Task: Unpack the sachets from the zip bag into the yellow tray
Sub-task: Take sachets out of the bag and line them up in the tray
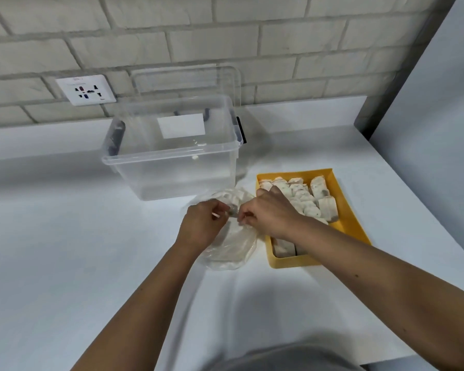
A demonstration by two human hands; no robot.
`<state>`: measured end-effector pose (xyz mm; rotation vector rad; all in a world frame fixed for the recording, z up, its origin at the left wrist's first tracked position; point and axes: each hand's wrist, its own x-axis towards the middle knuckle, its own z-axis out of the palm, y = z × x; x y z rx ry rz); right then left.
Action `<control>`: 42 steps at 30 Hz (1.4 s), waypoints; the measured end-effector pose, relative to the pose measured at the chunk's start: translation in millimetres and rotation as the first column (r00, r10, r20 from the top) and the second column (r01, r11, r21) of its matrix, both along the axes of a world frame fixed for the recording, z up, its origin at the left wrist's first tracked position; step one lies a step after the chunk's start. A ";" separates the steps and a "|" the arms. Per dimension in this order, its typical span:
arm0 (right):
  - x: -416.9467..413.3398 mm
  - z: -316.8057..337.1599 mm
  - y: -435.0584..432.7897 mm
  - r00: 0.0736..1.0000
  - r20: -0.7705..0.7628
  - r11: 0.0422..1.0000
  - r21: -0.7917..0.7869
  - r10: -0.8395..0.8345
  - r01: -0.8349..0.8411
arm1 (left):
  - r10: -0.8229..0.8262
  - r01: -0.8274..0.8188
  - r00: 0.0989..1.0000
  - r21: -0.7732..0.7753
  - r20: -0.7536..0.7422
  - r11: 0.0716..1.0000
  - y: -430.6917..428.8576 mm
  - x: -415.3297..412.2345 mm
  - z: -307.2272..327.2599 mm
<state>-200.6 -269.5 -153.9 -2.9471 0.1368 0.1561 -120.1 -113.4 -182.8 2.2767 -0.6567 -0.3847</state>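
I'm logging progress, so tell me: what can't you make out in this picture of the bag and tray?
Head view, what is left inside the zip bag: crumpled plastic, the left hand and the right hand cover it.
Head view, the yellow tray's middle rows: the right forearm hides them.
Head view, print on the sachets: blurred and too small.

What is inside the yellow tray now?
Pale sachets fill the tray, packed in rows. The right hand and forearm cover its left and middle part, so what lies there cannot be seen.
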 end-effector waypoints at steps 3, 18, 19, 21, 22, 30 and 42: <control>5.1 -1.9 -0.2 1.000 -0.003 0.992 -0.127 0.016 -0.016 | -0.008 0.001 0.999 0.135 0.047 0.991 1.6 2.9 -2.6; 44.7 -8.9 30.5 1.000 0.021 0.899 -0.437 -0.005 0.014 | -0.017 0.016 1.000 0.192 0.006 0.981 8.4 11.7 -5.6; 45.8 -8.4 31.2 1.000 0.019 0.903 -0.429 -0.003 0.010 | -0.014 0.013 1.000 0.191 0.004 0.981 8.4 11.8 -6.0; 48.4 -8.3 31.9 1.000 0.029 0.907 -0.421 0.010 0.003 | -0.008 0.009 1.000 0.191 -0.004 0.982 7.9 11.8 -6.7; 50.2 -8.4 31.9 0.999 0.033 0.910 -0.414 0.016 -0.001 | -0.003 0.006 1.000 0.186 -0.014 0.983 8.1 11.9 -7.1; 54.0 -8.7 22.5 0.998 0.064 0.978 -0.204 -0.030 0.042 | 0.066 -0.063 0.961 0.018 -0.270 0.998 11.3 12.4 1.4; 26.5 21.8 -2.1 0.945 0.313 0.955 0.297 -0.095 -0.002 | 0.054 -0.436 0.578 -0.252 -0.814 0.864 2.0 9.0 23.3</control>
